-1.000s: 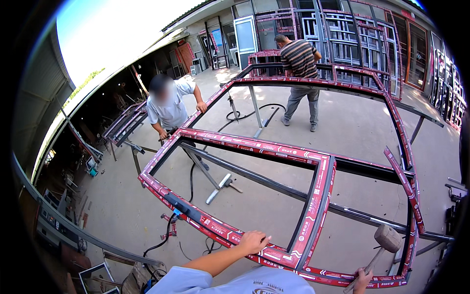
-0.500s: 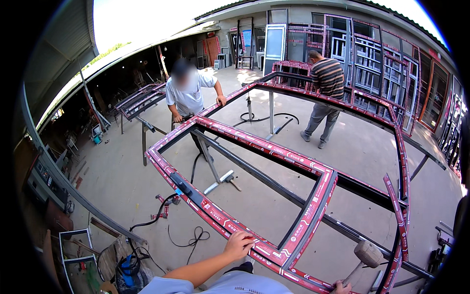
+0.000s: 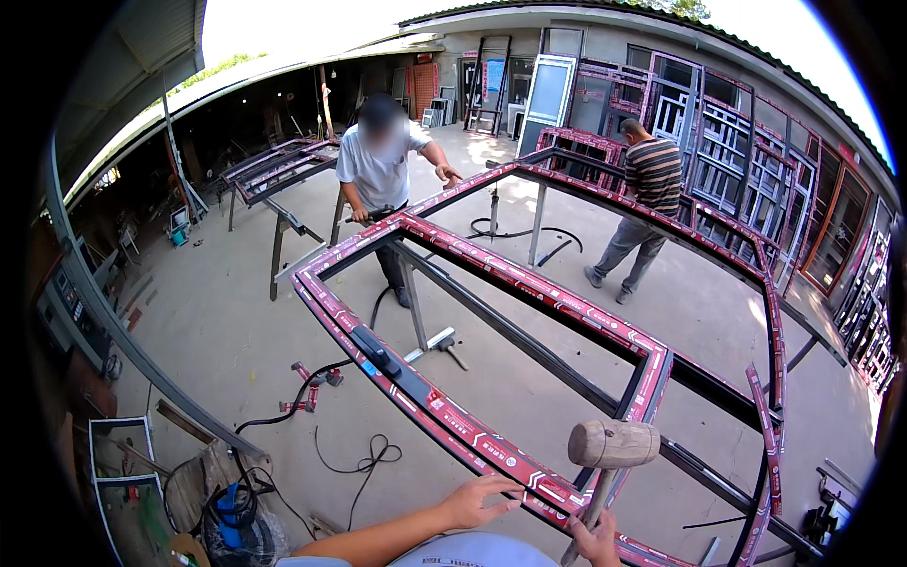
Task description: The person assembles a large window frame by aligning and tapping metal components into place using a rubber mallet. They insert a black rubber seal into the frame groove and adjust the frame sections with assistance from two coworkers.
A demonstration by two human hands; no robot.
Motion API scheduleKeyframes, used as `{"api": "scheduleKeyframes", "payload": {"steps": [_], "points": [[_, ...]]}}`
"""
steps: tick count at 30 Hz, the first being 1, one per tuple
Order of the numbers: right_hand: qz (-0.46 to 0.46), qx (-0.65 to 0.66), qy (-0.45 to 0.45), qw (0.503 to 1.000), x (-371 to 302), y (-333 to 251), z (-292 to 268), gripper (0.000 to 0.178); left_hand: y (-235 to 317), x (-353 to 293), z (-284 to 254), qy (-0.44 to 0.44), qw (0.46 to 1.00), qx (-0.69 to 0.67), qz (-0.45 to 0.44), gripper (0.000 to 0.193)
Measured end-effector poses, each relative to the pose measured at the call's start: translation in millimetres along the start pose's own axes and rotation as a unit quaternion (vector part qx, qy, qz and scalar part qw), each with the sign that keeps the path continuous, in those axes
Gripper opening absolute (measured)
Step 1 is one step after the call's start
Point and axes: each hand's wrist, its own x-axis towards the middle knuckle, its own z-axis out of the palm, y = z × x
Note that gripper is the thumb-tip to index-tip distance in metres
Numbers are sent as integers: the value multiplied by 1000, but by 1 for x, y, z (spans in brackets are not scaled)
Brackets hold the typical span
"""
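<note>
My right hand (image 3: 593, 541) is wrapped round the handle of a wooden mallet (image 3: 614, 444), whose thick round head stands raised over the near corner of a large window frame (image 3: 472, 435). The frame is dark metal covered with red printed protective film, and rests on supports in front of me. My left hand (image 3: 480, 502) lies at its near edge, just left of that corner, with fingers stretched out and holding nothing. A black handle-like fitting (image 3: 376, 352) sits on the frame's left side, beyond my left hand.
A person in a light shirt (image 3: 383, 170) stands at the frame's far left corner, holding a dark tool. Another in a striped shirt (image 3: 652, 175) bends over farther frames. A hammer (image 3: 452, 352), black cables (image 3: 373, 455) and red-filmed offcuts (image 3: 307, 386) lie below. Film-wrapped frames lean against the back wall.
My right hand has brought the mallet up and left, over the frame's corner. My left hand has loosened from the frame edge, its fingers straightening. The light-shirted person's hand has lifted off the frame.
</note>
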Motion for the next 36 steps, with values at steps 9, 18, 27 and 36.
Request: {"api": "scheduleKeyframes", "payload": {"steps": [9,18,27,36], "points": [[-74,-49,-208,974,70,-78,203,25,-40,-73,-148,24,980,-173,-90,65],[-151,-117,-240,952,84,-99,277,28,-107,-125,-192,45,925,-342,-160,53],[-166,-149,-188,957,87,-105,234,26,-74,-83,-177,20,945,-300,-128,50],[-162,-192,-3,968,63,-63,140,25,-36,-10,-98,-82,982,-164,-36,50]]}}
